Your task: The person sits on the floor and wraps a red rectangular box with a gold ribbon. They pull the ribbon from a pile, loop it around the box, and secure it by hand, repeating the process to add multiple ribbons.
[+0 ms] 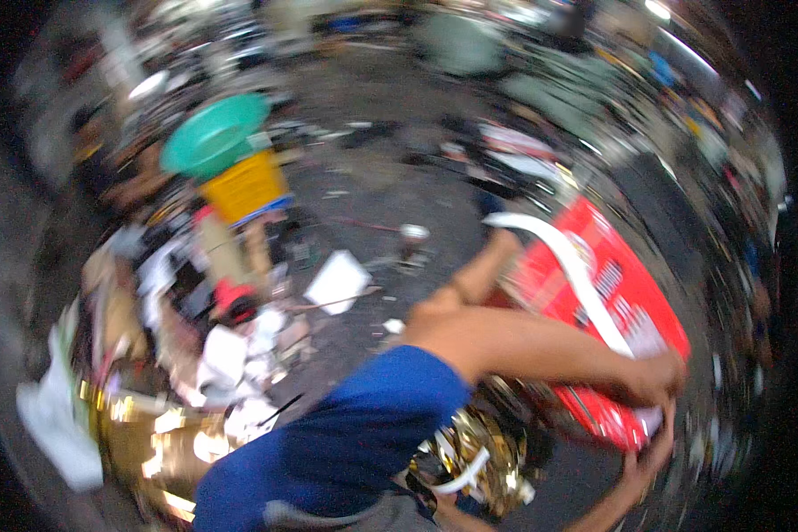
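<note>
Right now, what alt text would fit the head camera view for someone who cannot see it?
Blurred fisheye view: a person's two hands, left hand and right hand, grip the near end of a red printed panel above a littered floor; a green basin sits on a yellow crate farther off.

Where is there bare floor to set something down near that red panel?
Bare floor lies between the yellow crate and the red panel, beyond the white sheet. The left side is crowded with paper scraps and gold foil. Both hands grip the panel's near end.
</note>
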Tool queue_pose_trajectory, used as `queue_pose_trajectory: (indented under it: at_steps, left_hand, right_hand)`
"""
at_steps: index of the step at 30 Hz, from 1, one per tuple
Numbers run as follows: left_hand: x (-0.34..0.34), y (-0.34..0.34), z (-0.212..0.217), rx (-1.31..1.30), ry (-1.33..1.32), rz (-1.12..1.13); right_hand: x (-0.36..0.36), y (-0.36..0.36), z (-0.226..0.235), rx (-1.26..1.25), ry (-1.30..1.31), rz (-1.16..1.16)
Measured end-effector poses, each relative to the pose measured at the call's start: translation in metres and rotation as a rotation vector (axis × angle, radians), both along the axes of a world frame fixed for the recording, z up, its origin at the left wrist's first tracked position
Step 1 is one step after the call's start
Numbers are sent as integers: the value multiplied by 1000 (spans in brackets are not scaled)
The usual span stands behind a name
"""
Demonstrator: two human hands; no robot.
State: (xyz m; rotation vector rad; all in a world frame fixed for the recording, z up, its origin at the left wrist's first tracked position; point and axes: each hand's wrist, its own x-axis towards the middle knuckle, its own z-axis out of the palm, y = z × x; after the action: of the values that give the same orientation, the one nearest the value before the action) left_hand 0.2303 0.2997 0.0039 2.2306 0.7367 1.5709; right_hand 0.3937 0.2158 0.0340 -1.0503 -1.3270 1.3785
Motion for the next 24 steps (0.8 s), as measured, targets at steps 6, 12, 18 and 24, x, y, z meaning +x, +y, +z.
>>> queue_pose_trajectory:
  at_steps: [6,12,18,24]
  left_hand:
    - [-41,-53,37,-190,-43,5]
    - [-40,-73,58,-269,28,39]
    - [-48,-81,59,-370,63,108]
    - [-52,-79,57,-388,69,79]
  right_hand:
    - [-19,59,17,332,-388,-264]
    - [-45,50,40,480,-987,-413]
    - [-47,54,9,671,-787,-313]
    - [-53,52,-5,435,-422,-404]
